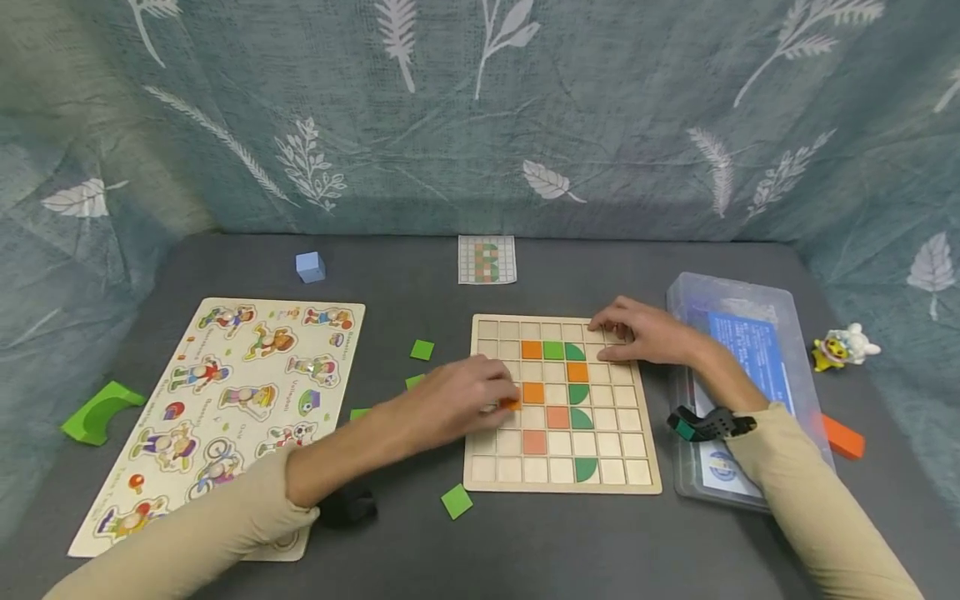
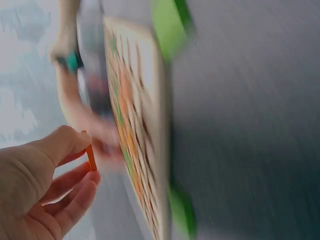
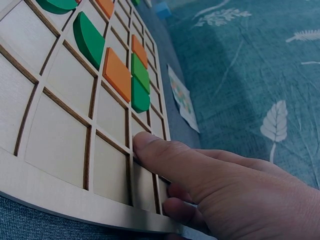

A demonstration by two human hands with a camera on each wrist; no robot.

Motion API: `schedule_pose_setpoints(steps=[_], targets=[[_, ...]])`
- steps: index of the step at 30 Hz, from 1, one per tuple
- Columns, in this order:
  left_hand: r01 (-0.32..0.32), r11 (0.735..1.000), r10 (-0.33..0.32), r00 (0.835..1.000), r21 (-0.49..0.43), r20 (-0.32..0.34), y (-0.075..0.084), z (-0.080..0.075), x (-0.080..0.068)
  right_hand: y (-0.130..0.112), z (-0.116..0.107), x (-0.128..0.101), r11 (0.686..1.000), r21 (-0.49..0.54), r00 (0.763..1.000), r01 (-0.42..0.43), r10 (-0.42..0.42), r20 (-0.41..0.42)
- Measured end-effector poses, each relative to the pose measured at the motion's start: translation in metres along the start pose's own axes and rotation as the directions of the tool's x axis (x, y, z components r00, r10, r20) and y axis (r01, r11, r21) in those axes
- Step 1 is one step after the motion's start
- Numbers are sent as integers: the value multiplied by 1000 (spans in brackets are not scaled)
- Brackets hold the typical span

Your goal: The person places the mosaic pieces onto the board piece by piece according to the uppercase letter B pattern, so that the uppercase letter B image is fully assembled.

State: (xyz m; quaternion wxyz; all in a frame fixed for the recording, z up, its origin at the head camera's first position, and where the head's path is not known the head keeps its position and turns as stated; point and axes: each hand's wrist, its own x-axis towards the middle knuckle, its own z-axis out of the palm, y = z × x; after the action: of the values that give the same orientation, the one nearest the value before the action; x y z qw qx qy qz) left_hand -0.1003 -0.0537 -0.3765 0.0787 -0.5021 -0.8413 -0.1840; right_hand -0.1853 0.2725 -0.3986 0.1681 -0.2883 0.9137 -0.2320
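— Hands? Left hand (image 1: 457, 398) pinches an orange tile (image 2: 90, 158) over the grid board's (image 1: 645, 479) left columns.
— Right hand (image 1: 647, 333)?
— Fingers flat, pressing the board's far right corner.

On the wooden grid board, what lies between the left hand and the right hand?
In the head view, orange tiles and green tiles lie in the grid board between left hand and right hand.

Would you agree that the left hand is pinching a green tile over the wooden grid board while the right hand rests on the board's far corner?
Not quite: the tile pinched by the left hand is orange, as the left wrist view shows. The rest holds: the right hand rests on the far corner of the grid board.
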Motion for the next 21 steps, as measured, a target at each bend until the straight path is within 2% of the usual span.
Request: schedule_pose_setpoints(steps=[4,7,12,21], targets=[[-89,996,90,994,-19,56,34,24,16,0,-2,-2,1000,-11,1000,-5,5,-1],[-127,992,129,985,-26,118,47,35,19,0,-3,-2,1000,-11,1000,-5,5,-3],[-147,989,148,978,-13,148,52,45,18,-1,-3,-2,1000,-5,1000,-1,1,-4],[-150,988,143,976,33,166,51,50,15,-1,-2,-1,1000,-5,1000,-8,8,0]])
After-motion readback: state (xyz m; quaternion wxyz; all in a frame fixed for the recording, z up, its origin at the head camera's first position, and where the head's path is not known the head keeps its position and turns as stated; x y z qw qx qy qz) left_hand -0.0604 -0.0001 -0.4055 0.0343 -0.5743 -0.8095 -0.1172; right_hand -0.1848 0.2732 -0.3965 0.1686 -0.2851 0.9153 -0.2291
